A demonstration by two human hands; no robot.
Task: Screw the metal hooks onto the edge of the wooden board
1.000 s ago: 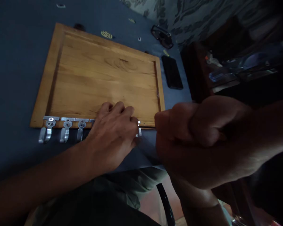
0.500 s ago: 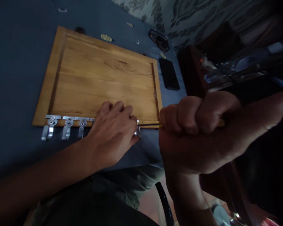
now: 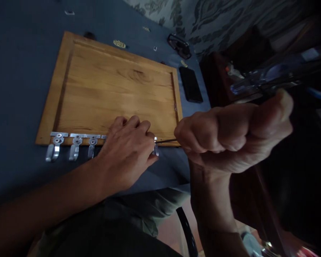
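Note:
A framed wooden board [image 3: 123, 82] lies on a blue cloth, with metal coat hooks [image 3: 76, 144] in a row along its near edge. My left hand [image 3: 131, 146] is closed over that edge, fingers curled on the wood and thumb beside the rightmost hook [image 3: 156, 150]. It covers the middle part of the row. My right hand [image 3: 224, 128] forms a fist around a screwdriver whose handle is hidden in it. The thin screwdriver shaft [image 3: 166, 141] points left along the board's edge to the rightmost hook, its tip hidden near my left fingers.
Right of the board lies a black phone [image 3: 190, 84], with dark glasses [image 3: 179, 46] behind it. The blue tablecloth [image 3: 16, 89] reaches up to a patterned surface [image 3: 173, 14]. Clear plastic packaging [image 3: 256, 80] and other clutter stand in the dark right side.
My right fist has rolled around the screwdriver, its thumb end now tucked in closer, and has shifted slightly left and up. My left hand stays on the board's edge.

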